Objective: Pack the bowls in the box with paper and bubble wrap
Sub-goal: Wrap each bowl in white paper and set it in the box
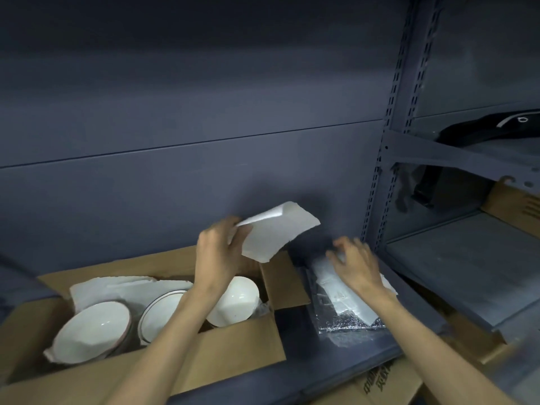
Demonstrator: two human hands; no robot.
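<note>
Bowls (96,328), three and white, are seen inside the open cardboard box (233,346) with paper sheets (122,287) behind. Above it, a paper sheet (277,232) is pinched by the left hand (217,255). Curled right hand (355,264) fingers are rested on the paper stack (347,296) over bubble wrap (347,324).

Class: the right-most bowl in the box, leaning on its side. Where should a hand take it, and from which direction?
Take the tilted bowl by the upper part of its rim, from above. It leans against the box wall, so its lower side is wedged, while the top edge stands free beside the left hand.
</note>
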